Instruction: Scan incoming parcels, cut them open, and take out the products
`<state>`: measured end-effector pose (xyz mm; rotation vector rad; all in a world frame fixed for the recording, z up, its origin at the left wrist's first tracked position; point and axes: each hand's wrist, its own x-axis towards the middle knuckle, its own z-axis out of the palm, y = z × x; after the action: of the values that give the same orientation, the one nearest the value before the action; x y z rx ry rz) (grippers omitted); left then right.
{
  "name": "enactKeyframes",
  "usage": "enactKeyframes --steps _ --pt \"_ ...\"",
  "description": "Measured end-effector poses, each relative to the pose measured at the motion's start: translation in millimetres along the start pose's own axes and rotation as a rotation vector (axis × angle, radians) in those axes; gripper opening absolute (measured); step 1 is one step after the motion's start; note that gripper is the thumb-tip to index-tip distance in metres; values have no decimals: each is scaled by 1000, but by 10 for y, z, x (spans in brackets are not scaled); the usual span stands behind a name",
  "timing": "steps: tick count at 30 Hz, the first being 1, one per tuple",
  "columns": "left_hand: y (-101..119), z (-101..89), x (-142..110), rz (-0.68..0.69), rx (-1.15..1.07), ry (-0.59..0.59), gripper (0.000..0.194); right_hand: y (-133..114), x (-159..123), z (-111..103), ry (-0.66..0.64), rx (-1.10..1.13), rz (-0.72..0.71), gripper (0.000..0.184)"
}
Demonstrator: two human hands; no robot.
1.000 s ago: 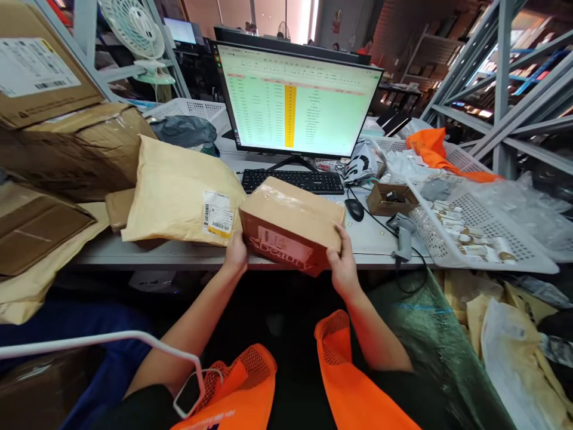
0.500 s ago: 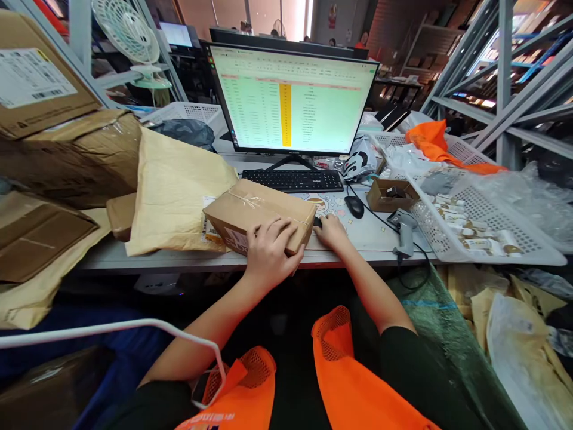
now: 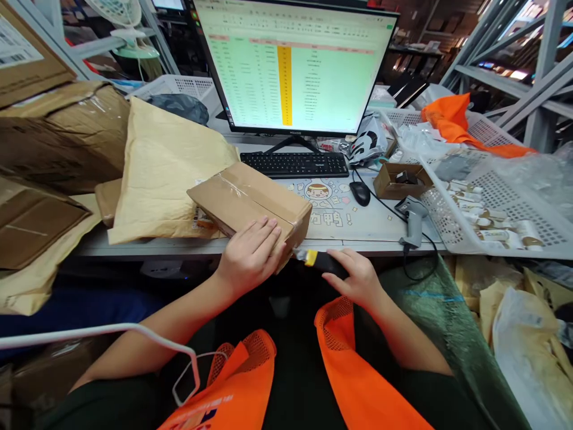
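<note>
A taped cardboard box (image 3: 257,194) rests at the front edge of the desk, tilted, partly against a padded yellow mailer (image 3: 165,173). My left hand (image 3: 250,254) grips the box's near side, fingers over the top and thumb low by its right end. In my right hand (image 3: 351,275) is a utility knife (image 3: 329,263) with a black handle and a yellow collar. Its tip is at the lower right end of the box; whether the blade is in the cardboard, I cannot tell.
Behind the box stand a keyboard (image 3: 295,164) and a monitor (image 3: 295,71). To the right lie a mouse (image 3: 360,193), a small open box (image 3: 400,180), a barcode scanner (image 3: 412,221) and a white basket (image 3: 496,206) of small rolls. Larger cartons (image 3: 67,137) crowd the left.
My right hand has lifted the utility knife off the desk and brought it toward me, to the box's right end. The box has turned and tilted under my left hand.
</note>
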<state>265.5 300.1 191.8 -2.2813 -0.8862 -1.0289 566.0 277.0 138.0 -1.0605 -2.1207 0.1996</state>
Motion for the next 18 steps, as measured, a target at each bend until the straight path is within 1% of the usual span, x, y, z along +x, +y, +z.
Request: enactKeyframes --steps 2,5,8,12,14,15,16,18 --pt "15 38 5 -6 4 26 41 -36 113 59 -29 -39 -6 45" --pt "52 31 -33 -21 6 46 40 28 261 89 -36 -72 -19 48" --pt "79 17 -61 -27 2 56 43 113 320 109 -22 -73 -22 50" --pt "106 36 -38 -41 -18 69 50 241 389 234 -21 -54 -17 50" --pt "109 36 -45 -50 -20 70 53 399 449 263 -34 -41 -10 53" --pt "103 27 -62 -52 -25 72 55 515 472 246 -17 -44 22 54" --pt "91 12 -90 -49 -38 74 57 651 483 206 30 -53 83 55" --pt "51 -37 -168 -30 -97 88 61 948 451 81 215 -76 262 55"
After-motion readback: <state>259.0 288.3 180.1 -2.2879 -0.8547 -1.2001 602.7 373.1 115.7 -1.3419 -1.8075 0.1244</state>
